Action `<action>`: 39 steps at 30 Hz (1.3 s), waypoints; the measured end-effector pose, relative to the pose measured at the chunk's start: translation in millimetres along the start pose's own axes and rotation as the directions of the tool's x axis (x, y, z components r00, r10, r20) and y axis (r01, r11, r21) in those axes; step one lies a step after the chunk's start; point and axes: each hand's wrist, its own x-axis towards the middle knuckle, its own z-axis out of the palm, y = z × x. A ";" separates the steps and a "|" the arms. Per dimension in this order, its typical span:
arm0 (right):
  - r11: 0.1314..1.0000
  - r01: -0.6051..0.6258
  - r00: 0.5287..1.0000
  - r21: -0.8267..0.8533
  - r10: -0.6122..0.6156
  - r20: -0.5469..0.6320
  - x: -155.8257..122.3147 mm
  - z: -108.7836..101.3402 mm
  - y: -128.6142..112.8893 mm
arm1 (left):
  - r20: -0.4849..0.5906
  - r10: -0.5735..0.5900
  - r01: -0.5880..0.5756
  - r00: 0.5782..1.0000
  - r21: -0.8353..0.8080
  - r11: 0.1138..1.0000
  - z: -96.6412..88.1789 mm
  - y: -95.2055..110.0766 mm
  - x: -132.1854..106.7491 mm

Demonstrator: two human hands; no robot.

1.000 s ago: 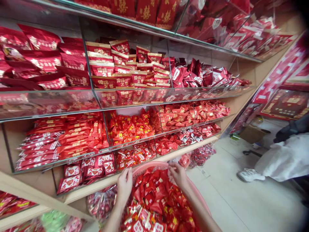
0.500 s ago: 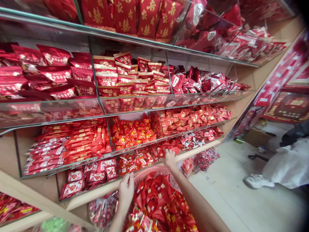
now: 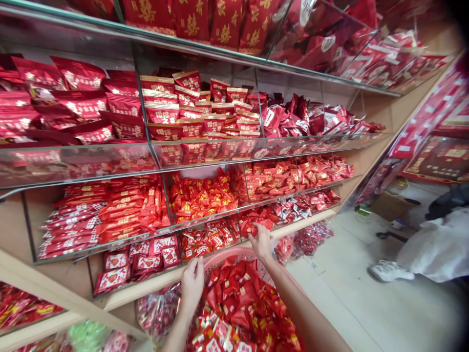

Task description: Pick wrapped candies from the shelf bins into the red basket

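Observation:
A pink plastic basket [image 3: 234, 252], filled with small red candy packets [image 3: 242, 298], stands in front of me against the shelf's wooden edge. My left hand [image 3: 192, 283] is at the basket's left rim, fingers closed together over it; its fingertips are partly hidden. My right hand [image 3: 261, 242] reaches past the far rim to the lowest bin. Its fingers are closed around a shiny red candy packet [image 3: 258, 225], though how many packets it holds I cannot make out. More wrapped candies [image 3: 210, 239] lie in the compartment to the left of that hand.
Glass-fronted shelves [image 3: 205, 217] with dividers hold red packets above the basket. A wooden rail [image 3: 146, 289] runs along the bottom, with bagged candy [image 3: 159, 313] beneath. At right are the tiled floor [image 3: 330, 303], a white shoe [image 3: 390, 270] and a white plastic bag [image 3: 428, 249].
The view has tilted slightly, and the upper shelves sit higher in the picture. My right hand has shifted slightly, with more of the red packet showing at its fingers. My left hand stays at the rim.

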 end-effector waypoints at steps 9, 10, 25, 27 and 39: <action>0.865 -0.096 0.946 0.492 -0.075 0.316 -67.7 -46.6 16.3 | 0.020 -0.014 0.014 1.000 -0.011 1.000 0.8 -1.2 -1.0; 0.853 -0.120 0.917 0.508 -0.101 0.386 -76.4 -47.1 16.2 | 0.026 -0.013 0.013 1.000 -0.013 1.000 0.9 -1.2 -1.1; 0.987 0.106 0.931 0.122 -0.141 0.335 -94.1 -47.1 2.4 | 0.043 -0.003 0.003 0.999 0.004 1.000 -0.8 -4.9 2.4; 0.994 0.086 0.963 0.071 -0.101 0.250 -84.5 -52.2 23.1 | 0.037 0.007 -0.007 0.999 0.020 1.000 0.0 -5.7 2.0; 0.968 -0.148 0.944 -0.200 0.199 0.262 -92.3 -56.8 89.2 | 0.061 0.098 -0.104 0.993 0.106 0.989 3.8 -6.1 2.1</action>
